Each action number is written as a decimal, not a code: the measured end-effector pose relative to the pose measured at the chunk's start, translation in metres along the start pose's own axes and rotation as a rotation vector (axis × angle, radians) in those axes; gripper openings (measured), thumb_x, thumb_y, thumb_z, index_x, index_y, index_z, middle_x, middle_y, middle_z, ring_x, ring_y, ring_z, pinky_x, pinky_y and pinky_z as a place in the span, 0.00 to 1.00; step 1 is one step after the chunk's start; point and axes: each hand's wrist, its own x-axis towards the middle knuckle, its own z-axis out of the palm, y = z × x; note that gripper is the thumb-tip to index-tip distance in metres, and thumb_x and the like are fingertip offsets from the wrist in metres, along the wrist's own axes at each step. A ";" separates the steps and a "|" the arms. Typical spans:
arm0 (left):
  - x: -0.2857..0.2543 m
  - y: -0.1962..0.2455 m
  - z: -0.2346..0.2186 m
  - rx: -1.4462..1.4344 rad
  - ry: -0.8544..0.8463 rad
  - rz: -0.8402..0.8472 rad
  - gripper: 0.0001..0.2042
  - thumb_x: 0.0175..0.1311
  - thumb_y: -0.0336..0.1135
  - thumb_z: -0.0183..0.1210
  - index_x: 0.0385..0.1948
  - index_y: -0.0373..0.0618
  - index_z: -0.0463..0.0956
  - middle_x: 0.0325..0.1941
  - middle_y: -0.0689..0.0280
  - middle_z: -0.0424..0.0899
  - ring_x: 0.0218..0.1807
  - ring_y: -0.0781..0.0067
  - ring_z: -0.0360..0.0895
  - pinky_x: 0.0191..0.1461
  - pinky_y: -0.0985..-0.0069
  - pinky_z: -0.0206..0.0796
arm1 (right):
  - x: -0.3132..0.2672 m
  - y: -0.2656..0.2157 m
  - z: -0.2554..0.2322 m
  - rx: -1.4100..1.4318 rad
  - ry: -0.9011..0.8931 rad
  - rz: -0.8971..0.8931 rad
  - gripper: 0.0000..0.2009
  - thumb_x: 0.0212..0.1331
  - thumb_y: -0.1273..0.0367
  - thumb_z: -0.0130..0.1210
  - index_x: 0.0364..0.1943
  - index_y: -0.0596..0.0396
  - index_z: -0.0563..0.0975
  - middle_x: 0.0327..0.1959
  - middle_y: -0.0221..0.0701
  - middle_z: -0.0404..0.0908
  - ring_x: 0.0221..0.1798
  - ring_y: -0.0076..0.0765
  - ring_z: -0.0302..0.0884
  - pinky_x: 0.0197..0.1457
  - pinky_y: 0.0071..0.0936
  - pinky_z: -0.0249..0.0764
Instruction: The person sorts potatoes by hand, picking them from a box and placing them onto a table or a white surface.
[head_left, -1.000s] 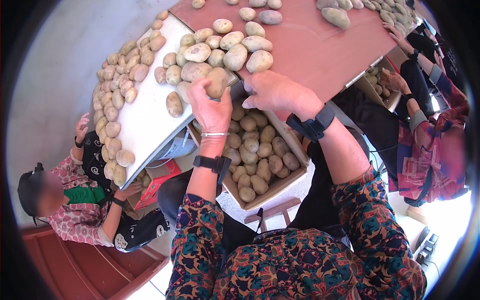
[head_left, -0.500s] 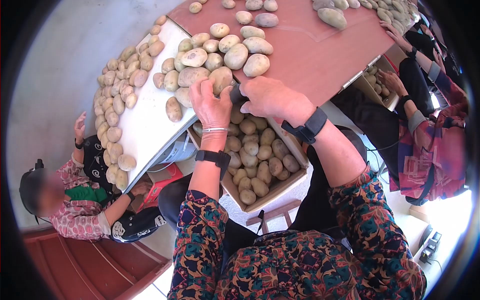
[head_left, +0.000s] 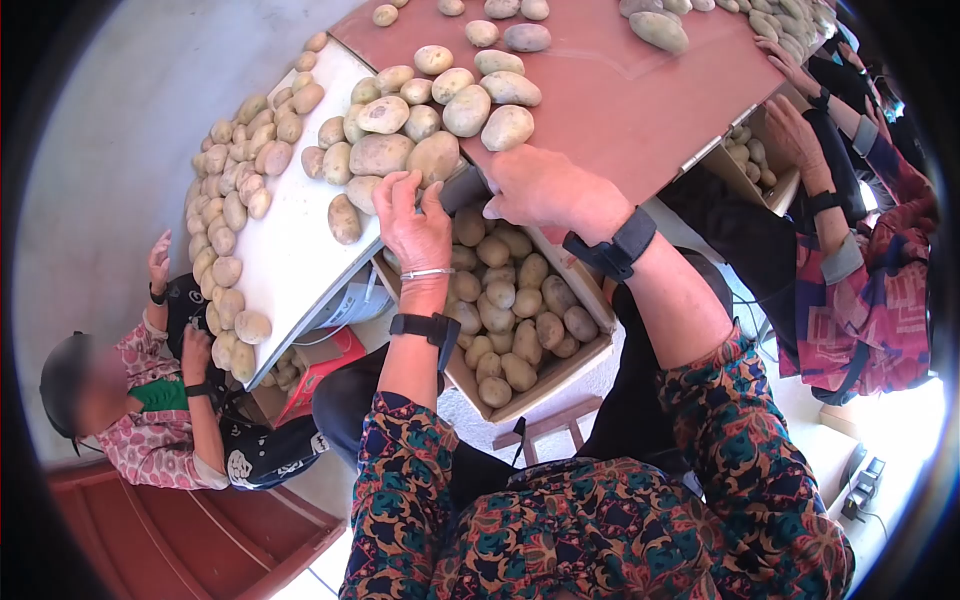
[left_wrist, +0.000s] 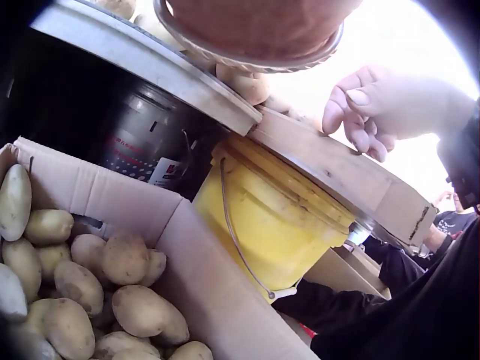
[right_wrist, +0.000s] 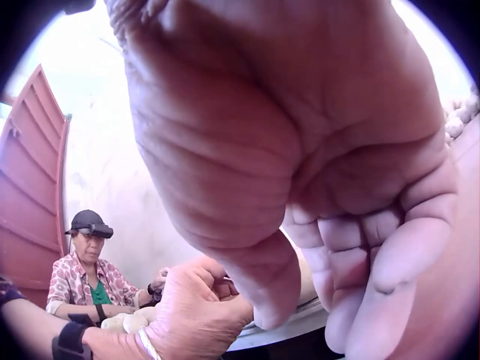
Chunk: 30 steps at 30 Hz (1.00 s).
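My left hand [head_left: 415,225] is at the corner of the white tabletop, its fingertips right at the near side of a large potato [head_left: 433,157] that lies with the pile. In the right wrist view the left hand [right_wrist: 195,311] has bent fingers, with no potato seen in its grasp. To its right, my right hand [head_left: 560,190] hovers by the red table's edge. Seen from its wrist, the right hand [right_wrist: 345,210] shows a bare palm and loosely curled fingers. Below both hands stands a cardboard box [head_left: 600,345] holding many potatoes [head_left: 520,330].
Small potatoes [head_left: 225,200] line the far side of the white tabletop [head_left: 300,235]. More potatoes lie on the red tabletop [head_left: 640,120]. A yellow bucket [left_wrist: 262,217] hangs or stands under the table. Other people sit at left [head_left: 160,420] and right [head_left: 860,300].
The potato that my left hand held up has come down onto the pile, and the fingers have drawn back to its edge. The right hand has shifted only slightly.
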 end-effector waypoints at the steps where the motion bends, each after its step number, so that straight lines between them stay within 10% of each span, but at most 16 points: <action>1: 0.000 0.000 0.001 -0.003 0.006 -0.006 0.15 0.45 0.22 0.68 0.37 0.40 0.78 0.40 0.58 0.78 0.38 0.61 0.77 0.41 0.70 0.73 | -0.001 -0.004 -0.005 -0.015 -0.055 0.027 0.14 0.50 0.67 0.60 0.39 0.63 0.80 0.35 0.44 0.84 0.42 0.48 0.83 0.45 0.40 0.79; 15: 0.006 0.014 -0.025 0.102 -0.085 -0.001 0.18 0.48 0.22 0.64 0.44 0.41 0.76 0.41 0.56 0.78 0.45 0.52 0.77 0.47 0.61 0.70 | 0.005 0.012 0.008 0.026 -0.049 -0.021 0.14 0.54 0.62 0.63 0.31 0.62 0.80 0.24 0.42 0.81 0.32 0.47 0.81 0.37 0.39 0.76; 20: -0.061 0.009 -0.051 -0.129 -0.497 -0.123 0.08 0.55 0.25 0.59 0.38 0.40 0.79 0.36 0.53 0.82 0.41 0.49 0.80 0.45 0.63 0.71 | 0.005 0.015 0.014 0.026 0.003 -0.067 0.14 0.54 0.62 0.62 0.27 0.63 0.80 0.24 0.43 0.81 0.31 0.46 0.81 0.37 0.39 0.76; 24: -0.145 -0.008 -0.060 0.095 -1.253 -0.471 0.09 0.55 0.31 0.61 0.37 0.43 0.82 0.41 0.50 0.83 0.49 0.47 0.79 0.52 0.62 0.71 | -0.001 0.013 0.014 -0.009 0.052 -0.058 0.15 0.54 0.62 0.63 0.29 0.64 0.80 0.25 0.44 0.81 0.33 0.47 0.81 0.37 0.39 0.76; 30: -0.158 0.016 -0.045 0.207 -1.220 -0.506 0.20 0.51 0.30 0.64 0.49 0.46 0.78 0.55 0.50 0.76 0.57 0.47 0.74 0.59 0.62 0.68 | 0.005 0.011 0.016 -0.032 -0.005 -0.026 0.14 0.54 0.63 0.63 0.31 0.63 0.81 0.27 0.44 0.82 0.36 0.48 0.82 0.40 0.40 0.77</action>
